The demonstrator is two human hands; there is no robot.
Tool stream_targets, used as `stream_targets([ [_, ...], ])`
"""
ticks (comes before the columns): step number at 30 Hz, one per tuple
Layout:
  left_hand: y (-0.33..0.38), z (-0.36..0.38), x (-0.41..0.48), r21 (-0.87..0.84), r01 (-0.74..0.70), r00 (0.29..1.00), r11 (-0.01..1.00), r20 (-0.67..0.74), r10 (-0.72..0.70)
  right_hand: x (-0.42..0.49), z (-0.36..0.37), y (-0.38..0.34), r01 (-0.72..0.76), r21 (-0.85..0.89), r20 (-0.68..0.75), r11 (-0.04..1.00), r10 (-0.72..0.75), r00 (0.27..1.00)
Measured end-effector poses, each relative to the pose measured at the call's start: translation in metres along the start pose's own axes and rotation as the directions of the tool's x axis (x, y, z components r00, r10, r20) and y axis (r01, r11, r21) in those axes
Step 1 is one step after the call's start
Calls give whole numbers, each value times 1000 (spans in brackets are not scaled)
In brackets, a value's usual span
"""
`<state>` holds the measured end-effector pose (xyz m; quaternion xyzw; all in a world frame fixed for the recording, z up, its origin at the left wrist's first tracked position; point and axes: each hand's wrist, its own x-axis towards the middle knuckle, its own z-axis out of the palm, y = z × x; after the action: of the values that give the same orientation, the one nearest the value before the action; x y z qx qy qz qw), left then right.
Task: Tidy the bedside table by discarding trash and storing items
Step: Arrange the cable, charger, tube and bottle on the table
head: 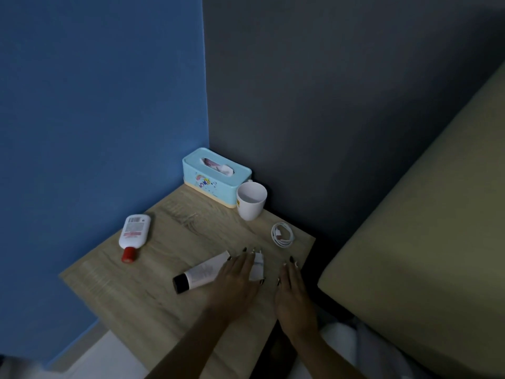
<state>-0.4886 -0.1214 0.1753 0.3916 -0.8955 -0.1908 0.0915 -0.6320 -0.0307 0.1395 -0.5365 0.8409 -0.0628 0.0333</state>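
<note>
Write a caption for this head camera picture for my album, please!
Two hands, left and right, reach for a white charger on a wooden bedside table.

On the wooden bedside table (169,305), a pale blue tissue box (216,176) sits in the far corner with a white mug (251,201) upright just beside it on the right. A white bottle with a red cap (133,236) lies flat at the far left, a coiled white cable (282,234) at the right edge. Nearer, a white tube with a black cap (200,273) lies on its side beside a white charger plug (257,265).
</note>
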Motion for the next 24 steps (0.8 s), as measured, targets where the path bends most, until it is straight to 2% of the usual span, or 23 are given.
stream_targets([
  [3, 11, 15, 2, -49, 36, 997, 998, -69, -39, -1, 2, 1, 22, -21, 33, 1000, -21, 999],
  [6, 22, 22, 2, -123, 80, 995, 989, -46, -87, -2, 1, 2, -21, 8, 26, 1000, 20, 999],
  [9, 23, 29, 5, -185, 96, 991, 978, -69, -111, -3, 8, 4, 51, -73, 30, 996, -49, 998],
  [15, 19, 41, 15, -414, 162, 967, 896, -114, -227, 3, 7, 4, 16, -55, -19, 998, -17, 1000],
  [18, 18, 37, 30, -442, 122, 971, 889, -132, -199, 6, 13, 3, -4, -71, -25, 997, 2, 1000],
  [24, 4, 25, 73, -435, 154, 968, 887, -115, -224, 11, 18, 0, 10, -117, -38, 993, -15, 999],
])
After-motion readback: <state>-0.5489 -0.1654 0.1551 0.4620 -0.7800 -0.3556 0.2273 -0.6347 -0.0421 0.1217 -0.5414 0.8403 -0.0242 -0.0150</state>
